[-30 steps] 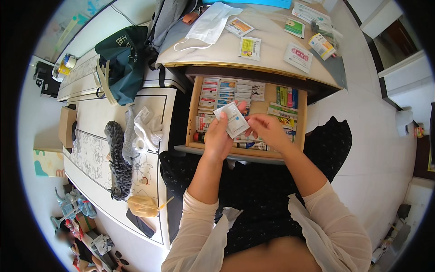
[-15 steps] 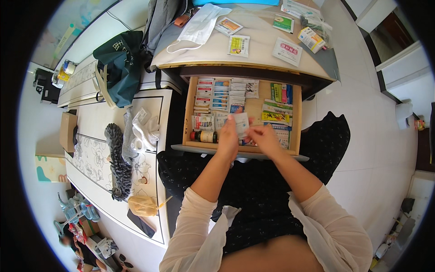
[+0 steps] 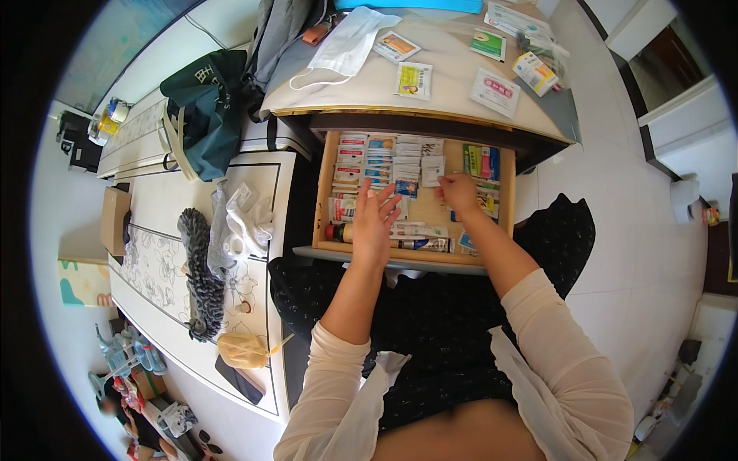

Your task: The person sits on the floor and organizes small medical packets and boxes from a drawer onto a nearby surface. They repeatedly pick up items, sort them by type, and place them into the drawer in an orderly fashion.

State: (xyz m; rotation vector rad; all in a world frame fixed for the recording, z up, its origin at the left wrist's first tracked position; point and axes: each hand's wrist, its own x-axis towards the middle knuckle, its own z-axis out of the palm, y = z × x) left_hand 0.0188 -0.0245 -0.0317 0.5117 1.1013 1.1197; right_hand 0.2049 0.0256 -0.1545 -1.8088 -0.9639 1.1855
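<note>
My left hand [image 3: 373,229] spreads open, empty; my right hand [image 3: 459,194] curls at the white packet [image 3: 433,167], grip unclear; I'd keep it flat, squared to the drawer [image 3: 506,201].

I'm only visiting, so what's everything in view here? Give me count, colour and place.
Drawer: 1, pale wood, pulled from desk
Packets: many, mostly white, in drawer
Lone sachet: 1, white, mid-drawer
Bottle: 1, dark, red-capped, drawer's near-left corner
Face mask: 1, white, desk's left
Yellow sachet: 1, yellow-and-white, desk
Green sachet: 1, green-and-white, desk
Small box: 1, white-and-yellow, desk's right
Backpack: 1, grey, desk's left
Bag: 1, dark green, left of backpack
Fluffy strip: 1, dark grey, patterned surface
Pouch: 1, yellow, patterned surface
Other clutter: too small to tell
Left hand: 1, bare, over drawer
Right hand: 1, bare, at lone sachet
</note>
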